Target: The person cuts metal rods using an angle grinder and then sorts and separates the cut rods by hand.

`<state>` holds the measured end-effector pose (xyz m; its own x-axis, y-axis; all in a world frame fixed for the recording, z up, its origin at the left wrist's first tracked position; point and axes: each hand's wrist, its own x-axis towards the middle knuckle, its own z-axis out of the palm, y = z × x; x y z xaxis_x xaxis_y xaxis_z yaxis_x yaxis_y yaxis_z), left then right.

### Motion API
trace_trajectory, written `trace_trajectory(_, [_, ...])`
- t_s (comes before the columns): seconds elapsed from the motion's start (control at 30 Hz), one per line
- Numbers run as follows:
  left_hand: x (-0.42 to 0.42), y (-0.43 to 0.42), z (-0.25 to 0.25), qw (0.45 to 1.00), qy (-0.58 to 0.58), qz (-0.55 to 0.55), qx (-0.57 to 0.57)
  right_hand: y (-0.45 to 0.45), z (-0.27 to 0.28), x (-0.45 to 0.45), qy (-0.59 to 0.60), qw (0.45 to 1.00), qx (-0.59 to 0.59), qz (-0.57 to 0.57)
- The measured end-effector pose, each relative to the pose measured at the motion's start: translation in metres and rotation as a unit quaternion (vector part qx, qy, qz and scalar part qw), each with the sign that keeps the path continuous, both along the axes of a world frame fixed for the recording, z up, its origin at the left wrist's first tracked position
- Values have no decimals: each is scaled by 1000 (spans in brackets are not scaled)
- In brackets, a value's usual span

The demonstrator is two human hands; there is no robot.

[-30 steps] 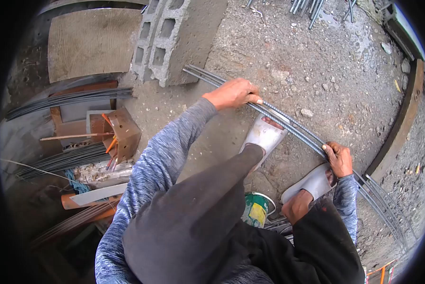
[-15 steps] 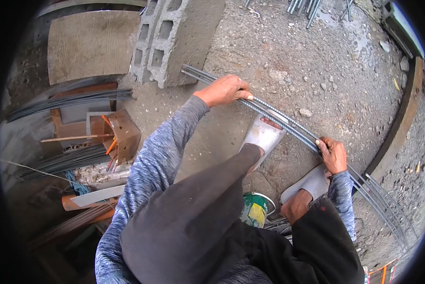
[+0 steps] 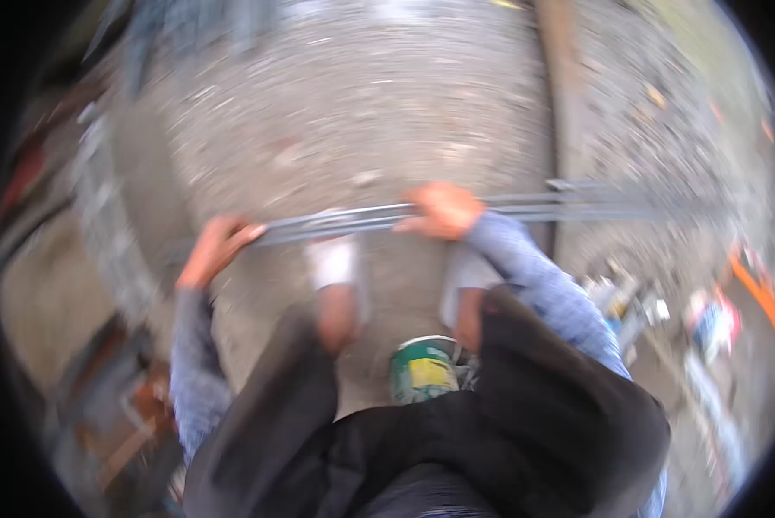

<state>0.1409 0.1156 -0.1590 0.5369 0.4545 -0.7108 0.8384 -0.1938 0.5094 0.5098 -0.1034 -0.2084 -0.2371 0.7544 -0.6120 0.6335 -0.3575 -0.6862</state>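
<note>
A bundle of long ribbed steel bars point(image 3: 344, 222) runs across the view in front of my feet, blurred by motion. Near the bars' left end, my left hand point(image 3: 223, 244) is closed on them, thumb along the top. My right hand point(image 3: 444, 210) wraps round the same bars further right, beyond which they stretch past a wooden beam. Below the bars are my feet in pale sandals, and between my legs stands a green bucket point(image 3: 428, 369) with a yellow label.
Grey concrete blocks point(image 3: 115, 207) stand at the left. A long wooden beam point(image 3: 560, 112) lies on gravel at the right. Blurred bars show at the top left, mixed debris at the lower right, and an orange strip point(image 3: 763, 302) at the right edge.
The view has swung to the right, and the bars now lie nearly level across it. Both hands still hold them, with my right hand nearer the middle of the view.
</note>
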Motion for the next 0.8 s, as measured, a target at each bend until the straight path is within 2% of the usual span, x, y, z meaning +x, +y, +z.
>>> trace_trajectory(0.03, [-7, 2, -10, 1000, -5, -13, 18, -9, -7, 1, -34, 999, 29, 10])
trace_trajectory(0.07, [-4, 3, -7, 998, 5, -46, 41, -10, 6, 6, -43, 999, 5, -1])
trace_trajectory(0.13, [-1, -1, 2, 1000, -5, -18, 15, -23, 4, 4, -98, 992, 80, 2])
trace_trajectory(0.23, [1, 0, 2, 998, 24, -42, 26, -47, 22, 17, -95, 935, 284, -188])
trace_trajectory(0.27, [3, -2, 3, 998, 32, -41, 25, -60, 23, 24, -123, 919, 290, -239])
trace_trajectory(0.3, [5, -2, 4, 998, 40, -39, 24, -70, 26, 35, -119, 901, 231, -347])
trace_trajectory(0.33, [7, -2, 5, 998, 49, -37, 24, -80, 29, 50, -113, 869, 171, -450])
trace_trajectory(0.37, [7, -3, 6, 998, 50, -36, 24, -89, 38, 73, -167, 838, 156, -496])
trace_trajectory(0.4, [10, -4, 6, 998, 49, -33, 25, -97, 44, 97, -205, 776, 118, -585])
trace_trajectory(0.43, [12, -5, 6, 998, 48, -29, 27, -134, 3, 137, -207, 710, 140, -658])
trace_trajectory(0.5, [16, -8, 5, 997, 51, -27, 44, -166, -5, 197, -128, 562, 117, -809])
trace_trajectory(0.57, [19, -10, 3, 998, 42, -17, 44, -198, -20, 244, -187, 567, 88, -797])
trace_trajectory(0.63, [22, -9, 6, 999, 25, -9, 40, -222, -48, 283, -256, 596, 27, -760])
trace_trajectory(0.67, [24, -11, 6, 999, 16, -6, 35, -227, -46, 294, -292, 608, -5, -739])
trace_trajectory(0.77, [23, -14, 1, 1000, -6, 9, 20, -212, -20, 310, -256, 591, -142, -751])
trace_trajectory(0.8, [24, -14, 2, 1000, -11, 15, 16, -203, -5, 306, -259, 587, -153, -752])
